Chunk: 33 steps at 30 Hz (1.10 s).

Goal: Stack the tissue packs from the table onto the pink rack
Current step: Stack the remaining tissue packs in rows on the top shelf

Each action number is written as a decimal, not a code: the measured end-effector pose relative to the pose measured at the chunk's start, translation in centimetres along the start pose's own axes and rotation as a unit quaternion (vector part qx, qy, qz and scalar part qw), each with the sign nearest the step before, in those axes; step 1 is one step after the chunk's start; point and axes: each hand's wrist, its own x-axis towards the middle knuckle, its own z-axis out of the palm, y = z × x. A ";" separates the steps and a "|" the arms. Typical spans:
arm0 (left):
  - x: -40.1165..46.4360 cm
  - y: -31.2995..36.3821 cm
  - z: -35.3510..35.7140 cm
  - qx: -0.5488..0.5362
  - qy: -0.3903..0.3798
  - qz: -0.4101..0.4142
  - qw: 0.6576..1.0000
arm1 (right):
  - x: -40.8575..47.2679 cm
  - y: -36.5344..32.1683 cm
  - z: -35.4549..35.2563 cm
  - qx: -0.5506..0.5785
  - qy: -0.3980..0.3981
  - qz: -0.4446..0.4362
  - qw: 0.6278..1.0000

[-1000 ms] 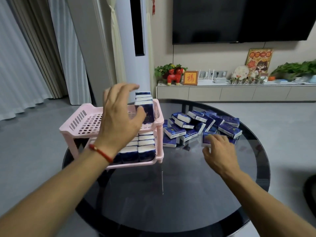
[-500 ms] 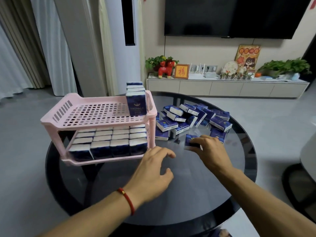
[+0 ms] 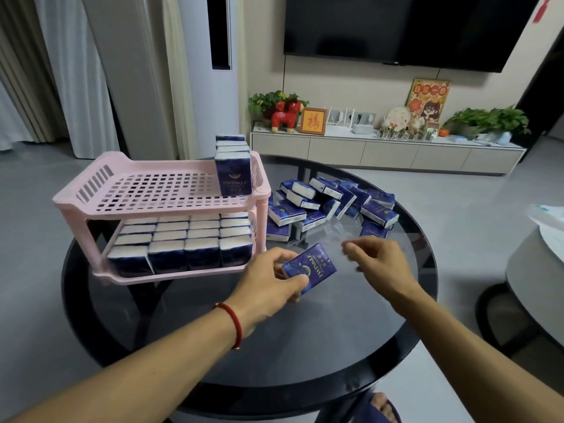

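1 "TWINKLE" tissue pack [image 3: 309,268], left hand [image 3: 268,283].

One pink plastic two-tier rack [image 3: 91,200] stands on one round dark glass tabletop [image 3: 305,346]. Its lower tier carries sixteen upright navy-and-white tissue packs [image 3: 186,239] in a four-by-four block, and its upper tier shows at least three upright packs [image 3: 233,175] in a single row. One more pack [image 3: 311,268] sits in one of two hands, while the loose heap of packs [image 3: 332,203] is too jumbled to count exactly, roughly a dozen or more
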 end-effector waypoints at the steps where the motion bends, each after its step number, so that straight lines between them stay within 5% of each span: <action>1: 0.1 -0.2 -0.2 -0.006 0.000 -0.001 1.000 | 0.9 1.1 -0.1 -0.117 0.056 -0.031 0.991; 4: 0.1 -0.7 -0.5 -0.007 -0.008 0.000 1.000 | 3.3 4.1 -0.5 -0.333 0.050 -0.024 0.941; 7: 0.0 -0.9 -0.8 -0.017 -0.014 0.008 1.000 | 3.8 5.3 -0.1 -0.358 0.007 0.000 0.934; 15: -0.1 -0.7 -1.3 0.031 0.000 0.032 0.999 | 2.0 1.6 0.3 -0.257 0.021 -0.092 0.962; 18: -0.5 -0.3 -1.3 0.036 0.013 0.046 0.998 | 0.8 0.0 -1.4 -0.015 -0.022 -0.005 1.000; 23: -1.2 0.1 -1.4 0.012 0.017 0.039 0.999 | -1.1 -1.2 -1.3 0.223 -0.054 0.081 0.970; 29: -1.9 -0.3 -1.0 -0.034 -0.016 -0.015 0.999 | -2.2 -3.2 1.0 0.238 -0.063 0.140 0.959; 33: -1.9 0.3 -0.6 -0.033 -0.012 -0.013 0.999 | -2.6 -4.1 1.9 0.012 -0.080 0.045 0.996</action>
